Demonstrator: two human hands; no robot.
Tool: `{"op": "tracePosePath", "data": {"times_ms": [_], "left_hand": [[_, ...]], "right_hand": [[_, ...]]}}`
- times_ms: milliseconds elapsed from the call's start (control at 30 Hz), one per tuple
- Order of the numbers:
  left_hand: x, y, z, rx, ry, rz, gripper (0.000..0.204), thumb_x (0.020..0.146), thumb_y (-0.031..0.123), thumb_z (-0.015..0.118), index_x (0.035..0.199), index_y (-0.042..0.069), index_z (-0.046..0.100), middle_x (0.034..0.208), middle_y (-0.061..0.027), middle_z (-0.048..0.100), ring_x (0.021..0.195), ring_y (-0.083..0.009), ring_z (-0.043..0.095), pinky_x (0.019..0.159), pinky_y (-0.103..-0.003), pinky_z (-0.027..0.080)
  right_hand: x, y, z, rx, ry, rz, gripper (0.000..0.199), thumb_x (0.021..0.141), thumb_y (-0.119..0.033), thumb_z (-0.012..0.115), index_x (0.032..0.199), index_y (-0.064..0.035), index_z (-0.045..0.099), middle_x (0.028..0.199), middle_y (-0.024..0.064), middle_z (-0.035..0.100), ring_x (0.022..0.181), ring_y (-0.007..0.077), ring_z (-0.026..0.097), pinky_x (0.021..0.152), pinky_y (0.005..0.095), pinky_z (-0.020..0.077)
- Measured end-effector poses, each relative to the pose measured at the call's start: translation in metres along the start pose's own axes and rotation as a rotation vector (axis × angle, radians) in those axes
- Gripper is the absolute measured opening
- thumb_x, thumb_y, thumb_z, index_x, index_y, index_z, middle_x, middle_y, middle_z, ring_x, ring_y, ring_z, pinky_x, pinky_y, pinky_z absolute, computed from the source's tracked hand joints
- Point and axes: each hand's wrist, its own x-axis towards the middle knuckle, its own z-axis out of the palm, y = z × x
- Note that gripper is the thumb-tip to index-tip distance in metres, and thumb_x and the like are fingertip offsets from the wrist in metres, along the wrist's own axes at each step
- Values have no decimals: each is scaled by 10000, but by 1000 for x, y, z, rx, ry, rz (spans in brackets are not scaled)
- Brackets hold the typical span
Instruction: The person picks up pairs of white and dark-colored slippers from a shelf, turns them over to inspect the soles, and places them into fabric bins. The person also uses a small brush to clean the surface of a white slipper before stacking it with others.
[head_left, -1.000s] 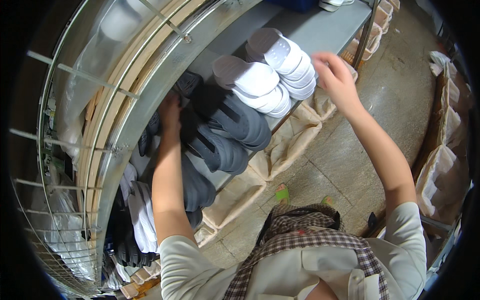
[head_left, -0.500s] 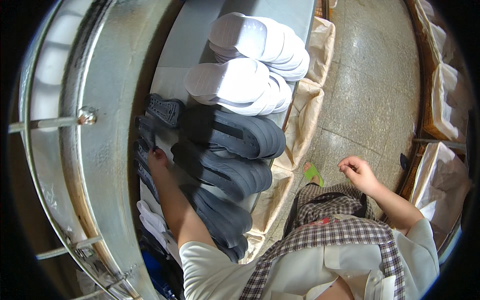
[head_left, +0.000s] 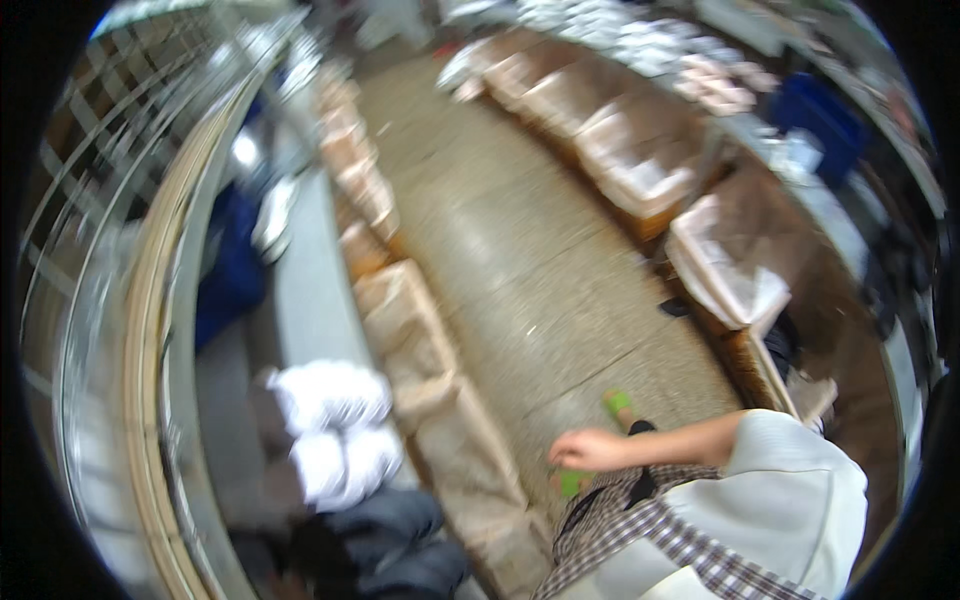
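The right hand (head_left: 590, 450) hangs loose in front of the body, fingers a bit bent, with nothing seen in it. I cannot see the left hand, so I cannot tell its grip. This looks like a moment between steps, with the right hand free. To touch the soles, it would need to reach left, past the cloth-lined baskets (head_left: 437, 318). The dark grey soles (head_left: 390, 525) lie in piles on the near part of the left shelf (head_left: 312, 265). Just beyond are two white piles of soles (head_left: 345, 465). The white ones look bright, but all are blurry. Farther along is something big and blue (head_left: 225, 275).
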Motion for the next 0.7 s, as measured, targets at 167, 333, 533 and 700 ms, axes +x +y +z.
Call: {"op": "tracePosePath", "data": {"times_ms": [167, 333, 533, 700], "left_hand": [[-48, 72, -34, -348, 28, 169, 525, 722, 197, 760, 1145, -11, 529, 1072, -187, 571, 944, -273, 581, 809, -366, 491], [-120, 106, -90, -492, 28, 326, 402, 757, 227, 757, 1023, -34, 607, 932, -197, 626, 834, -253, 619, 724, -336, 512], [-267, 157, -105, -1485, -173, -246, 237, 816, 99, 636, 942, -96, 594, 930, -191, 618, 870, -242, 588, 817, -362, 497], [-438, 218, -83, -795, -255, 270, 269, 818, 14, 599, 1065, -72, 536, 1109, -236, 538, 1056, -312, 522, 961, -418, 425]], "right_hand": [[-42, 17, -13, -48, 49, -138, 194, 875, -195, 494, 972, -65, 599, 916, 120, 619, 859, 288, 606, 729, 398, 479], [-40, 10, -25, -23, 66, -267, 198, 881, -213, 506, 977, -65, 598, 870, 120, 618, 820, 292, 598, 716, 399, 471], [-39, -17, -54, 60, -95, -512, 310, 888, -259, 562, 1106, -39, 553, 934, 110, 613, 935, 253, 576, 795, 347, 451], [-78, -59, -54, 793, -524, -387, 563, 894, -429, 551, 1303, -62, 427, 1194, 75, 551, 1085, 180, 519, 888, 313, 428]]}}
